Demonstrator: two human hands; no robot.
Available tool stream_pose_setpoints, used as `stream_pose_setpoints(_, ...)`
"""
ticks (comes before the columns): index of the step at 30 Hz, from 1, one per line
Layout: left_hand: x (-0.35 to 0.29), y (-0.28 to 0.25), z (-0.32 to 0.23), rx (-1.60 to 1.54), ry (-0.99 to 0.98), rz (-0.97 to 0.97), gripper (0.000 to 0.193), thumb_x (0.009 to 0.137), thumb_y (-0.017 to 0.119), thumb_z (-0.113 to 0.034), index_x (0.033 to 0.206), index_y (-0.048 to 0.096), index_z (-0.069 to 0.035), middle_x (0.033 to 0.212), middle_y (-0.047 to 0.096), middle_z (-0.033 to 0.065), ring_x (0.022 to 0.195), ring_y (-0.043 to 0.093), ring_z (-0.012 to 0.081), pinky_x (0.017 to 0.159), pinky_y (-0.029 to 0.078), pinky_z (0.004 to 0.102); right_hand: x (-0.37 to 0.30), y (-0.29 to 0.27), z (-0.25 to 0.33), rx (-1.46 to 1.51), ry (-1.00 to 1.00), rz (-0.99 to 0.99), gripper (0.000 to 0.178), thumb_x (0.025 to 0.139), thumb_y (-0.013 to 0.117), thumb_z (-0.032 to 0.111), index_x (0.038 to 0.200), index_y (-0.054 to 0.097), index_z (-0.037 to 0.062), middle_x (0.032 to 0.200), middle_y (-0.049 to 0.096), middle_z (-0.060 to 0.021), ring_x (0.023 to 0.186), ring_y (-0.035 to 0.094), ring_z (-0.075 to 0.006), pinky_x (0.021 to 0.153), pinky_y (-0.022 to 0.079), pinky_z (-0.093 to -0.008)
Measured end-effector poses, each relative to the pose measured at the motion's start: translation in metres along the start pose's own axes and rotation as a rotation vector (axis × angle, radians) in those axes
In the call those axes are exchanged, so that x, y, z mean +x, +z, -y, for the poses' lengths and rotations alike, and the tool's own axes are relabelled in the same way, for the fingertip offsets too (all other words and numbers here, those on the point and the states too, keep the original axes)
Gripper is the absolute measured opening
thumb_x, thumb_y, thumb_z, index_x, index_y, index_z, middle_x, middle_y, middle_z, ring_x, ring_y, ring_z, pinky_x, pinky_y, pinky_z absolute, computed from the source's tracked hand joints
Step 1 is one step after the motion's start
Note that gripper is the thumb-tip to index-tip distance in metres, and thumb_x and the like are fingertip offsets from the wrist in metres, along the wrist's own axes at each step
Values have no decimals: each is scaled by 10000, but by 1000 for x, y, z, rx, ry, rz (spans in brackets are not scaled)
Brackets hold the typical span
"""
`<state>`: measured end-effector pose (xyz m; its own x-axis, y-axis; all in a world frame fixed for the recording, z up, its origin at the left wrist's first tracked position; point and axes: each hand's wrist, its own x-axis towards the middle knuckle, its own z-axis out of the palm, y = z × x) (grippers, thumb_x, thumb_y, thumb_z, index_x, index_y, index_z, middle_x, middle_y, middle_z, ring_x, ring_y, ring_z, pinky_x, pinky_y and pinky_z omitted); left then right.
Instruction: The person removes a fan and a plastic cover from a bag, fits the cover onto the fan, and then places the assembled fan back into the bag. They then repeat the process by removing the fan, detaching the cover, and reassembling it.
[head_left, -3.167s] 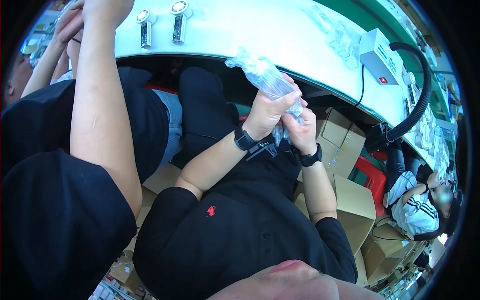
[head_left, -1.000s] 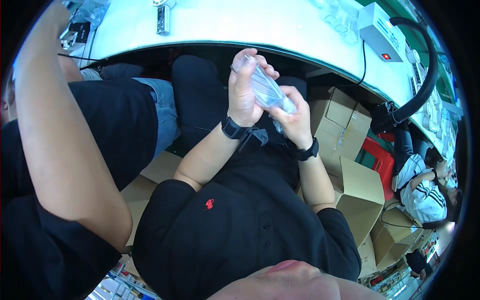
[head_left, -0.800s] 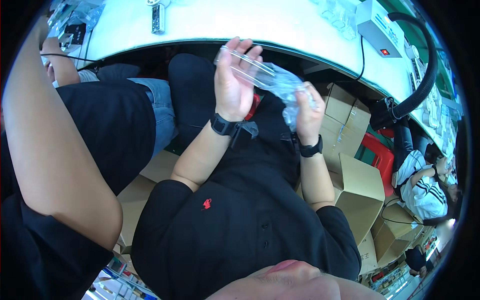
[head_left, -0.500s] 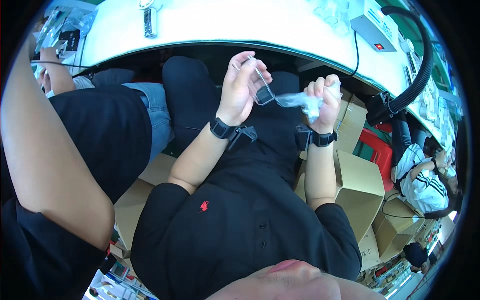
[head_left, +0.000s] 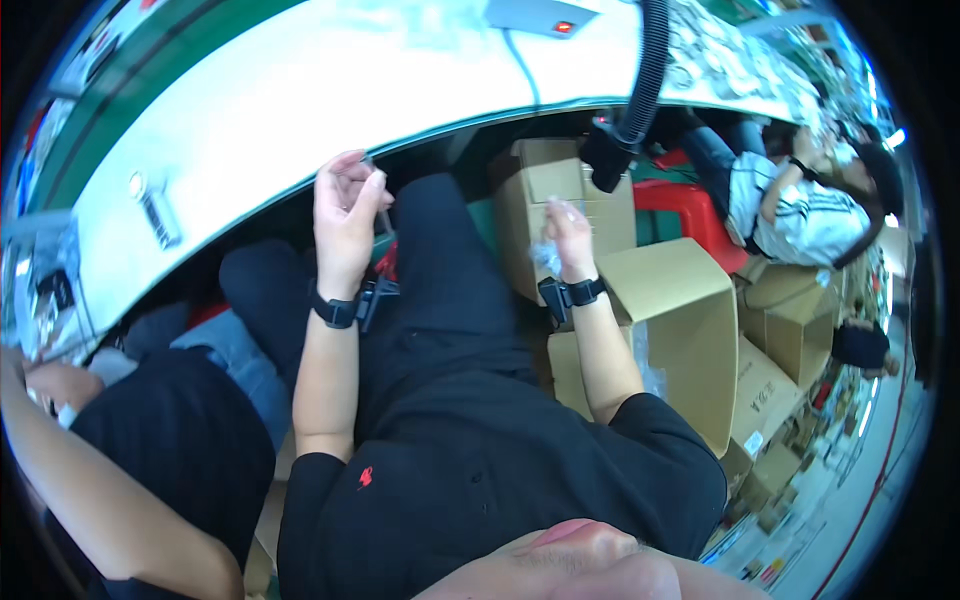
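My left hand (head_left: 345,222) is raised at the bench's front edge, its fingers closed round a thin, clear, rigid plastic piece (head_left: 384,222). Mostly the edge of that piece shows; fingers cover the rest. Off to the right, above the cardboard boxes, my right hand (head_left: 570,238) is closed on a crumpled clear plastic bag (head_left: 546,258), which hangs beside the palm. The piece and the bag are well apart. Each wrist carries a black strap with a small black device.
The white bench (head_left: 300,110) runs across the front, with a small white-and-dark device (head_left: 154,212) at left. A black flexible hose (head_left: 648,80) hangs over its edge. An open cardboard box (head_left: 690,350) stands at right, near a red stool (head_left: 690,215). Co-workers sit on both sides.
The head view has turned toward the right. My hands have moved apart, and the bag, earlier against the clear piece's corner, is now away from it in my right hand.
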<state>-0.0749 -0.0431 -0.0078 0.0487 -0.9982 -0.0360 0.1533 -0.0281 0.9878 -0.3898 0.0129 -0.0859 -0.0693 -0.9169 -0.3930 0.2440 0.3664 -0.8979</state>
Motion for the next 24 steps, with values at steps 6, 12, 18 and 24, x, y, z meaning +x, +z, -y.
stream_pose_setpoints(6, 74, 15, 9, 239, 78, 138, 371, 960, 594, -161, 1273, 477, 0, 967, 568, 68, 783, 586, 110, 715, 500, 239, 8, -99, 113, -39, -485, -634, 219, 959, 604, 212, 1041, 673, 21, 682, 516, 42, 569, 422, -51, 525, 351, -224)
stream_pose_setpoints(12, 108, 19, 35, 220, 14, 101, 366, 945, 606, -136, 1259, 482, 3, 951, 564, 69, 770, 593, 109, 698, 505, 235, 154, -220, 228, -844, -557, -785, 562, 842, 718, 404, 1216, 630, -6, 1022, 701, -152, 887, 662, -247, 788, 497, -342)
stream_pose_setpoints(18, 103, 21, 46, 193, 61, 116, 349, 917, 633, -118, 1219, 506, 3, 931, 589, 66, 781, 620, 118, 697, 515, 239, 241, -289, 228, -1345, -215, -621, 869, 762, 785, 444, 1425, 413, 24, 1193, 635, -223, 1143, 592, -279, 991, 433, -361)
stream_pose_setpoints(24, 58, 62, 23, 374, 60, 300, 372, 848, 717, -140, 1172, 570, -32, 958, 634, 66, 795, 646, 136, 725, 527, 272, 243, -287, 224, -1244, -336, -597, 1049, 649, 828, 591, 1386, 418, -32, 1328, 541, -263, 1242, 531, -345, 1041, 406, -397)
